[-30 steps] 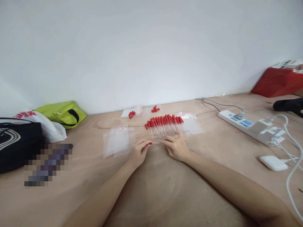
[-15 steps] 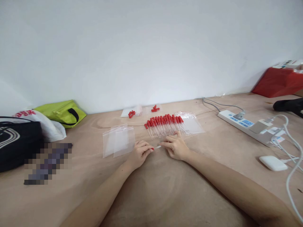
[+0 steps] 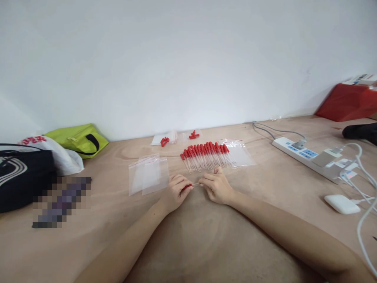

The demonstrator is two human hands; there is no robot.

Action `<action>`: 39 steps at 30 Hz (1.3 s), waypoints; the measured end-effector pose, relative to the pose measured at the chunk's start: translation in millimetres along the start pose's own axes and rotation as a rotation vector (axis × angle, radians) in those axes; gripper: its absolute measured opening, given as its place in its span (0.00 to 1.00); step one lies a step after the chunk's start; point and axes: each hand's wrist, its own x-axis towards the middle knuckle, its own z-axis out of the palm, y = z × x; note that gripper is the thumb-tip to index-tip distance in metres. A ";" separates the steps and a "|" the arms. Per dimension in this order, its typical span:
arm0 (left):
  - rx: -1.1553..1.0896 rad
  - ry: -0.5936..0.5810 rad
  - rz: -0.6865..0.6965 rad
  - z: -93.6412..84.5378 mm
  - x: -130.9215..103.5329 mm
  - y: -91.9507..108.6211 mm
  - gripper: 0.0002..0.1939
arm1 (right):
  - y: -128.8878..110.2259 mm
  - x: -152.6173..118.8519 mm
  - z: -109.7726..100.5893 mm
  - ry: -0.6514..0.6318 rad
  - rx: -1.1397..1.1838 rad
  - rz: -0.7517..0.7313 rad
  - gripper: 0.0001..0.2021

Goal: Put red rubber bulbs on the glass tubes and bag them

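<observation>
My left hand [image 3: 175, 193] pinches a red rubber bulb [image 3: 187, 186] between thumb and fingers. From its right end a thin clear pipette tube [image 3: 195, 184] runs across to my right hand [image 3: 217, 188], whose closed fingers hold the far end and hide it. How deep the tube sits in the bulb cannot be made out. Just beyond my hands, several droppers [image 3: 205, 154] lie side by side, red bulbs facing the wall and clear tips toward me. Two small groups of loose red bulbs, one to the left [image 3: 165, 141] and one to the right [image 3: 194, 135], rest farther back.
Clear zip bags [image 3: 153, 177] lie left of the droppers, another bag [image 3: 243, 154] to their right. A power strip [image 3: 306, 157] with cables and a white charging case [image 3: 341, 204] occupy the right. Black [image 3: 26, 177] and green [image 3: 76, 139] bags stand left; a red bag [image 3: 347, 102] sits far right.
My hands have drawn slightly closer together. More of the red bulb shows in my left fingers, and less of the tube shows between my hands. The view has shifted slightly.
</observation>
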 end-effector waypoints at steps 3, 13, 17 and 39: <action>-0.009 -0.036 0.012 0.8 0.1 1.9 0.11 | -0.3 0.4 1.0 -0.019 0.007 -0.011 0.10; -0.032 -0.038 -0.087 -8.7 4.0 -1.8 0.09 | 1.4 5.5 0.0 -0.042 0.057 0.017 0.11; -0.008 -0.004 -0.084 -8.1 1.3 -6.4 0.08 | 4.3 3.4 0.1 -0.031 0.051 0.016 0.11; 0.225 -0.177 -0.390 -1.0 -5.1 -16.9 0.23 | 44.3 65.2 3.0 0.119 -0.099 0.954 0.13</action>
